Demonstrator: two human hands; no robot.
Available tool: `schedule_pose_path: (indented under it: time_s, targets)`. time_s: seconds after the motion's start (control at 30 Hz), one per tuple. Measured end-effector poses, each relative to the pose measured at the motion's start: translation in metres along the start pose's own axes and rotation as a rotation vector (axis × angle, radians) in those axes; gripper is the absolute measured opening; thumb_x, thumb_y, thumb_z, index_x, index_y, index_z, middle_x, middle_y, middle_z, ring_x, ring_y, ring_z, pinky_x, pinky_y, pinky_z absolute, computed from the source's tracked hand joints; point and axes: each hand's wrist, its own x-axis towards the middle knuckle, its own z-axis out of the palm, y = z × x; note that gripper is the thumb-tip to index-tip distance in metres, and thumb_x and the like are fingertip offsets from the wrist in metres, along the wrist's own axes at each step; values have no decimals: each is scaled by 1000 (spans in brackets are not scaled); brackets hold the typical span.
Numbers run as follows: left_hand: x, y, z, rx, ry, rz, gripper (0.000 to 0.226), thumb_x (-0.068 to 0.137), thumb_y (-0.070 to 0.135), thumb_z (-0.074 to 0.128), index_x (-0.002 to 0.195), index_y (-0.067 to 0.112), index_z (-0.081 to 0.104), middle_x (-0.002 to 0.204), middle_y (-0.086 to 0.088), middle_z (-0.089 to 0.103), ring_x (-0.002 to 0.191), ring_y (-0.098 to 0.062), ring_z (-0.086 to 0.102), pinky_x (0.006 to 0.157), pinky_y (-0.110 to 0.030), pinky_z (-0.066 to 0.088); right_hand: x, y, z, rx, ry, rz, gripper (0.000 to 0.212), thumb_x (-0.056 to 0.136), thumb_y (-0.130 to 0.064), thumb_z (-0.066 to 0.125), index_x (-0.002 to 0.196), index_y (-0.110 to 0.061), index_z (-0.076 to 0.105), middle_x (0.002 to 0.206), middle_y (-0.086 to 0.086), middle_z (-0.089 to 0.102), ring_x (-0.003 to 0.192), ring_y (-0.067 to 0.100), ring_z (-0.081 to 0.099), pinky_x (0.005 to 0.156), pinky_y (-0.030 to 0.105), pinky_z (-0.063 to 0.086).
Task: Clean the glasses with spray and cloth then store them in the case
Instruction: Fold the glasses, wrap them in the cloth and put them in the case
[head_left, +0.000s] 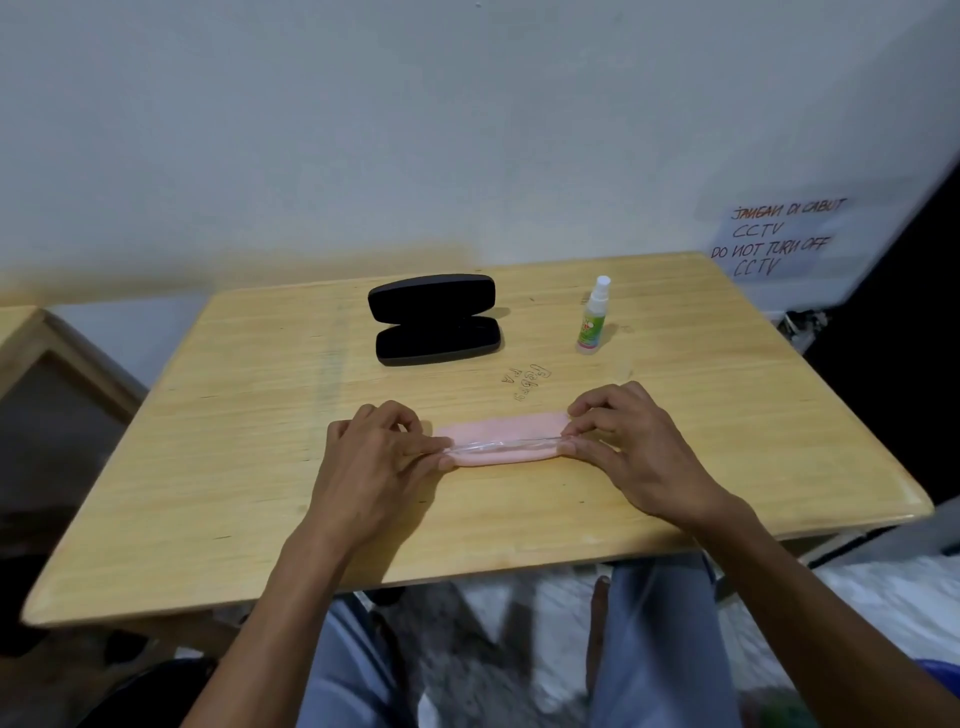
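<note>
A pink cloth (501, 428) lies folded on the wooden table (260, 467) in front of me. Along its near fold lies a thin clear-framed pair of glasses (506, 444), seen edge-on. My left hand (382, 457) pinches the left end of the glasses and cloth. My right hand (631, 441) pinches the right end. The black glasses case (435, 319) stands open farther back, nothing visible inside it. The small spray bottle (594, 317) with a white nozzle and green label stands upright to the right of the case.
Pencil scribbles (524, 379) mark the tabletop between case and cloth. A wall runs right behind the table, with a handwritten paper notice (779, 236) at the right. Another wooden table's corner (31, 332) shows at the left. My knees are under the near edge.
</note>
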Motion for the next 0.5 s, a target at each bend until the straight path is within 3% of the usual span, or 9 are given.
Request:
schedule_pose_path:
  time_s: [0.2,0.27,0.33,0.5]
  targets:
    - [7,-8,-12,-63,13,10,28,76,61,58,95,47,74,97,17,60,94,-12,53,89,-37,35,14,-7,2,48,16,-29,14,84,-34,75,92,-24,78,107,-12,62,104,12,51,89,27,44]
    - [14,-12,-20,-117,44,0,14,75,58,61,87,54,67,97,15,65,94,-14,56,90,-44,40,24,-11,4,76,30,-30,15,84,-36,74,91,-23,78,106,-11,63,104,12,51,90,20,39]
    - [22,-19,-27,-121,80,-1,18,76,58,66,90,49,72,96,15,65,94,-14,57,89,-48,42,37,-15,7,109,45,-29,14,84,-34,76,90,-22,78,106,-9,63,106,11,51,91,16,37]
    - [55,-40,-43,-36,113,-6,34,75,61,58,97,42,77,93,16,59,93,-14,54,87,-46,42,81,-22,14,154,90,-50,12,85,-32,75,91,-21,77,105,-8,63,105,14,52,89,21,39]
